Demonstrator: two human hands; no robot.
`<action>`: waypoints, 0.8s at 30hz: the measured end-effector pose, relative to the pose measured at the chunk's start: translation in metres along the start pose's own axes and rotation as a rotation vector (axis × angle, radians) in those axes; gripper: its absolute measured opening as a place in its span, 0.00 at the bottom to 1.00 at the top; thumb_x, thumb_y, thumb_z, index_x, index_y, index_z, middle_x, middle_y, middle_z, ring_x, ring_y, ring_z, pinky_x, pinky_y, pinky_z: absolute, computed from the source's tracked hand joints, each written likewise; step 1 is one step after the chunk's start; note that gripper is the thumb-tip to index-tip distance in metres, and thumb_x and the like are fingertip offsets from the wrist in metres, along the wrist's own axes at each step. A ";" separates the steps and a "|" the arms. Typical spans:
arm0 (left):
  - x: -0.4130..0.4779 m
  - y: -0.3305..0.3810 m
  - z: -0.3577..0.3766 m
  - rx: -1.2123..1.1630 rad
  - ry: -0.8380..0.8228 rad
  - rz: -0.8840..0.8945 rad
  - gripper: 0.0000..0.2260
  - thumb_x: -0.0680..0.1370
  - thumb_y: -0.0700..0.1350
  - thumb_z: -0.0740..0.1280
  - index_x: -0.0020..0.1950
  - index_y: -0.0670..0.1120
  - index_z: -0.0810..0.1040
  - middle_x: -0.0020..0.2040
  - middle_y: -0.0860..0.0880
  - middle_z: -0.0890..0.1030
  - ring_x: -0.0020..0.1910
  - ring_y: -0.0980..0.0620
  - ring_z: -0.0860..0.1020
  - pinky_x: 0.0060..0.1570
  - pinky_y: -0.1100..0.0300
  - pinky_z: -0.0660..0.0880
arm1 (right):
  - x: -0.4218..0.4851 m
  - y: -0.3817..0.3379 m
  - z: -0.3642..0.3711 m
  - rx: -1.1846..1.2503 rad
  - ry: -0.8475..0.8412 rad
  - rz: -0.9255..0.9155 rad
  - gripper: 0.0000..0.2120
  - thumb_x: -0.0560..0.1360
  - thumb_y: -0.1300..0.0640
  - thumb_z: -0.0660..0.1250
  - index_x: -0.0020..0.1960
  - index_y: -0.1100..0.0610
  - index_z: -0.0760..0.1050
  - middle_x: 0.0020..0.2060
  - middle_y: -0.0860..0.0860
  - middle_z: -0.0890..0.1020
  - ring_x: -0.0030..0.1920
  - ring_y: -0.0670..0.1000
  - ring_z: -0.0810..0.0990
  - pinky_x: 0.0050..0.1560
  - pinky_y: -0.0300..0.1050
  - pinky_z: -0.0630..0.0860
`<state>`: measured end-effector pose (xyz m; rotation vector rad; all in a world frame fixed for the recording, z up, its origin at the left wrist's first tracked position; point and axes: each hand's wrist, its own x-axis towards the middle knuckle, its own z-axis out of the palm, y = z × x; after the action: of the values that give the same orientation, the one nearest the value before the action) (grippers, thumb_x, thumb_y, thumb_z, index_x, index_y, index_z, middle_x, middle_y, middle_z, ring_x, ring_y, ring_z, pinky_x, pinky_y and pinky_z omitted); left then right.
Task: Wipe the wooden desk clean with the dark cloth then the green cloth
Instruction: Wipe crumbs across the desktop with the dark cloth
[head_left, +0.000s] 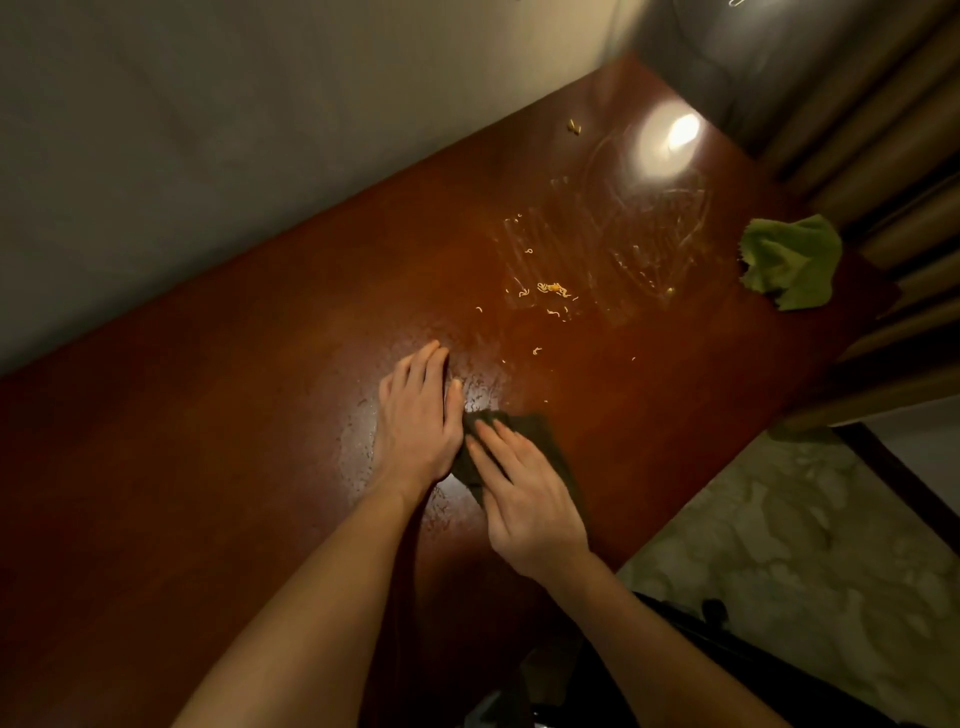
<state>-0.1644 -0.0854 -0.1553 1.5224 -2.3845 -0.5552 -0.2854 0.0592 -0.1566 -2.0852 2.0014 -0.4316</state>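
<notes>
The reddish wooden desk (218, 467) runs diagonally across the view, wet in the middle. A dark cloth (540, 436) lies crumpled on it near the front edge. My right hand (524, 499) lies flat on top of that cloth, fingers together. My left hand (421, 415) rests flat on the wet wood just left of the cloth, its thumb touching the cloth's edge. Noodle scraps (553, 288) and smeared streaks (644, 228) sit farther along the desk. A green cloth (789, 262) lies bunched at the desk's right edge.
A pale wall (208, 156) borders the desk's far side. Curtains (893, 156) hang beyond the right end. A lamp glare (680, 132) shines on the wood. Patterned floor (779, 545) and a dark chair frame (691, 623) lie below the front edge.
</notes>
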 end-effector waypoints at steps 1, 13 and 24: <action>0.000 -0.001 0.000 -0.004 0.002 0.000 0.23 0.87 0.54 0.54 0.79 0.44 0.69 0.78 0.47 0.71 0.76 0.48 0.67 0.74 0.47 0.65 | 0.007 0.002 -0.003 -0.006 -0.019 -0.012 0.28 0.81 0.55 0.60 0.81 0.58 0.66 0.81 0.53 0.65 0.83 0.53 0.58 0.83 0.54 0.57; -0.001 -0.001 0.002 0.044 0.000 0.024 0.25 0.86 0.55 0.53 0.80 0.45 0.69 0.79 0.48 0.70 0.78 0.49 0.66 0.76 0.47 0.64 | 0.112 0.051 -0.014 -0.032 0.049 0.148 0.27 0.84 0.52 0.54 0.82 0.55 0.63 0.82 0.54 0.64 0.83 0.54 0.58 0.83 0.53 0.54; -0.006 -0.001 -0.002 -0.061 0.007 0.003 0.23 0.88 0.54 0.54 0.79 0.44 0.68 0.79 0.47 0.70 0.78 0.49 0.66 0.77 0.46 0.64 | 0.025 -0.006 0.002 0.035 0.051 0.159 0.31 0.79 0.60 0.68 0.81 0.58 0.66 0.79 0.53 0.70 0.80 0.53 0.65 0.81 0.52 0.63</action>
<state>-0.1606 -0.0803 -0.1542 1.4926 -2.3423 -0.6155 -0.2786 0.0347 -0.1545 -1.8951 2.1528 -0.4904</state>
